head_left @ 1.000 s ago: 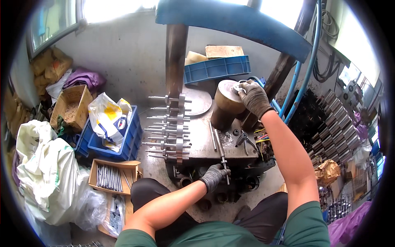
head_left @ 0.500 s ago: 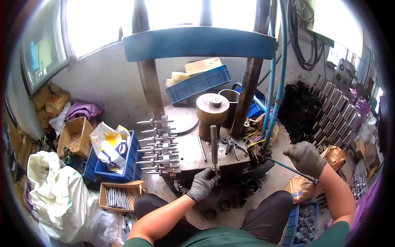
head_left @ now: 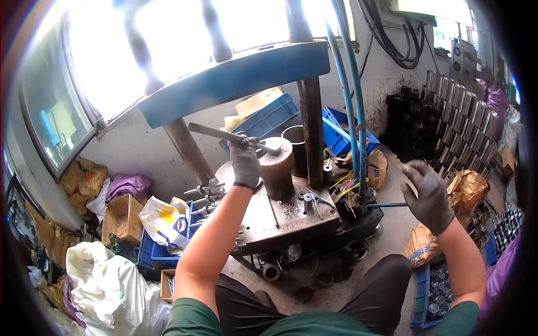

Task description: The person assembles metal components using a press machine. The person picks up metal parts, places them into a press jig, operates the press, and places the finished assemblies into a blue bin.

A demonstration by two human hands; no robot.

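Observation:
My left hand [head_left: 245, 163], in a grey work glove, is raised at the left of a thick round metal block [head_left: 278, 159] on the press table [head_left: 291, 224]. It grips a long metal shaft [head_left: 216, 133], which lies tilted across the top of the fist. One end of the shaft points up and left; part of it is hidden by the fingers. My right hand [head_left: 428, 196], gloved too, is held up at the right with fingers apart and nothing in it. Nearest to it is a thin blue lever [head_left: 388, 205]. Pliers [head_left: 317, 205] and bearings [head_left: 307, 199] lie on the press table.
A blue press crossbeam [head_left: 235, 78] spans above on steel columns. Several collared shafts [head_left: 208, 190] line the table's left edge. Blue hoses [head_left: 358, 134] run down at the right. Stacked metal cylinders [head_left: 462, 120], brown sacks [head_left: 423, 245] and a blue crate [head_left: 434, 294] stand to the right.
My left hand has risen forward, and the shaft has gone from upright to tilted. My right hand has opened from a curled shape. The view has shifted toward the right.

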